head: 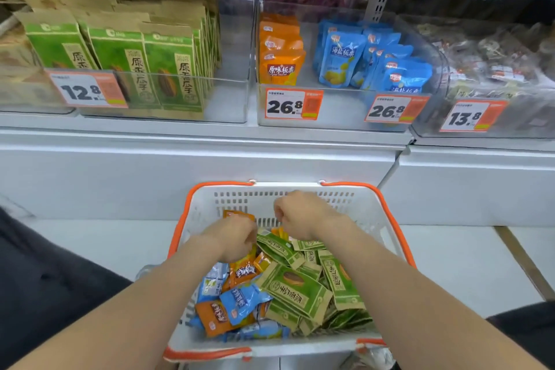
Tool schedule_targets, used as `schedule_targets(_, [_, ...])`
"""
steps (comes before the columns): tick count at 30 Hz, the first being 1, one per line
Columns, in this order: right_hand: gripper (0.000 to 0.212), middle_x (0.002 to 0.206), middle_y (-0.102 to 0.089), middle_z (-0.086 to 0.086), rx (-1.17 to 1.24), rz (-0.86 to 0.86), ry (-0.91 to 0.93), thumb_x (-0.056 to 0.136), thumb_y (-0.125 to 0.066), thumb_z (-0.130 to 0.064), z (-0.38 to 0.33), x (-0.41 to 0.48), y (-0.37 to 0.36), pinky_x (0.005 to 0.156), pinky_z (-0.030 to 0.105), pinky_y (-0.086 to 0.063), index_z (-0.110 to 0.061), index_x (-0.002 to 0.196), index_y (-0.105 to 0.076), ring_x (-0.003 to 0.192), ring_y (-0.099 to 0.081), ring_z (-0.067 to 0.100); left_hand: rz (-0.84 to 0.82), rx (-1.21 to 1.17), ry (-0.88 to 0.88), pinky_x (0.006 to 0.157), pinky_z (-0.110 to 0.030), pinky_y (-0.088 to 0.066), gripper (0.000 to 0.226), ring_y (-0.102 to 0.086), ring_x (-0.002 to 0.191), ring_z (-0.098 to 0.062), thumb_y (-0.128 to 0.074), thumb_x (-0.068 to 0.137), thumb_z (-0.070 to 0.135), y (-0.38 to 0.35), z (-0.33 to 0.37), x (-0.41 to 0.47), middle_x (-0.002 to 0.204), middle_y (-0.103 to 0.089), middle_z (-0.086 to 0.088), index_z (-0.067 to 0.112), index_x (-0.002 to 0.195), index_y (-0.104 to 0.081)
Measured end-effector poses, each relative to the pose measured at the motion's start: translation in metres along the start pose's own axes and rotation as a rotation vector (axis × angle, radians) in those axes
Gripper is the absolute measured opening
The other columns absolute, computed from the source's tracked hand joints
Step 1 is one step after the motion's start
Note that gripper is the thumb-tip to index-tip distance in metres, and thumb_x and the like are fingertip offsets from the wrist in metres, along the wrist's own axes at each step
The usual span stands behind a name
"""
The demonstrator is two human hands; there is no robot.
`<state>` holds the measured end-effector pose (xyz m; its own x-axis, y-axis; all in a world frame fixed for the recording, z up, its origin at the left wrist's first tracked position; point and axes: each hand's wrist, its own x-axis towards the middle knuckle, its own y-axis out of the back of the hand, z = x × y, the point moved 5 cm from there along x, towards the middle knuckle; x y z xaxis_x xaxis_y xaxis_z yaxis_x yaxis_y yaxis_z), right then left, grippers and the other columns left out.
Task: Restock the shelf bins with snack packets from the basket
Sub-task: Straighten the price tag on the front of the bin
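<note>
Bright even overhead light, soft blur, wide-angle bowing at edges.

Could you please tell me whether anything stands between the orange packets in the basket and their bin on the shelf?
Nothing visible blocks the way. The left hand grips an orange packet in the basket; above, only the clear front of the bin must be passed over.

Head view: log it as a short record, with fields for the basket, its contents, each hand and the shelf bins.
basket: white plastic basket with orange handles, below the shelf
contents: mixed green paper packets, blue packets, orange packets
left hand: grips a single orange packet
right hand: fingers curled, hold unclear
shelf bins: clear plastic bins, part filled with matching packets
</note>
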<state>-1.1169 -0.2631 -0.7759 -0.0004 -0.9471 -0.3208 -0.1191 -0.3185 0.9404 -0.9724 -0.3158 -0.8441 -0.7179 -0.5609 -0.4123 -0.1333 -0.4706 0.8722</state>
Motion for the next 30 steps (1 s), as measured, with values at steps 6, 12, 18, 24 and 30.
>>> schedule_targets(6, [0.025, 0.085, -0.052, 0.004, -0.189, -0.294, 0.028, 0.096, -0.054, -0.001, -0.025, -0.009, -0.046, 0.068, 0.037, -0.044, -0.012, 0.076, -0.042, 0.08, -0.054, 0.028, -0.56, 0.105, 0.143, 0.09, -0.042, -0.052, 0.06, -0.063, 0.116, -0.029, -0.076, 0.089, 0.05, -0.086, -0.004, -0.021, 0.135, -0.062, -0.007, 0.014, 0.132, -0.054])
schedule_targets(12, [0.029, 0.078, -0.052, 0.002, -0.195, -0.261, 0.057, 0.094, -0.054, -0.002, -0.032, 0.003, -0.055, 0.062, 0.036, -0.047, -0.016, 0.071, -0.042, 0.062, -0.051, 0.018, -0.487, 0.069, 0.172, 0.084, -0.043, -0.055, 0.083, -0.065, 0.112, -0.033, -0.076, 0.089, 0.054, -0.104, 0.014, -0.022, 0.133, -0.063, -0.012, 0.006, 0.144, -0.039])
schedule_targets(18, [0.014, 0.082, -0.053, 0.002, -0.179, -0.297, 0.038, 0.095, -0.054, -0.002, -0.027, 0.005, -0.06, 0.065, 0.037, -0.047, -0.012, 0.086, -0.053, 0.074, -0.057, 0.025, -0.427, 0.011, 0.189, 0.078, -0.042, -0.055, 0.097, -0.065, 0.109, -0.033, -0.085, 0.083, 0.041, -0.111, 0.015, -0.021, 0.128, -0.06, -0.012, 0.007, 0.148, -0.022])
schedule_targets(24, [0.039, 0.121, -0.062, 0.009, -0.053, -0.371, -0.023, 0.092, -0.051, 0.004, -0.01, 0.006, -0.066, 0.089, 0.045, -0.06, -0.012, 0.126, -0.062, 0.103, -0.067, 0.03, -0.406, 0.061, 0.276, 0.076, -0.037, -0.057, 0.072, -0.063, 0.09, -0.022, -0.095, 0.067, 0.039, -0.065, -0.01, -0.018, 0.103, -0.059, 0.001, 0.016, 0.122, -0.055])
schedule_targets(30, [0.048, 0.127, -0.064, 0.007, 0.168, -0.293, -0.034, 0.091, -0.074, -0.023, -0.009, 0.017, -0.055, 0.093, 0.042, -0.056, -0.011, 0.135, -0.06, 0.112, -0.064, 0.028, -0.206, -0.082, 0.27, 0.076, -0.034, -0.058, 0.088, -0.068, 0.097, -0.023, -0.103, 0.057, 0.029, -0.003, -0.026, -0.013, 0.117, -0.068, -0.001, 0.02, 0.135, -0.064])
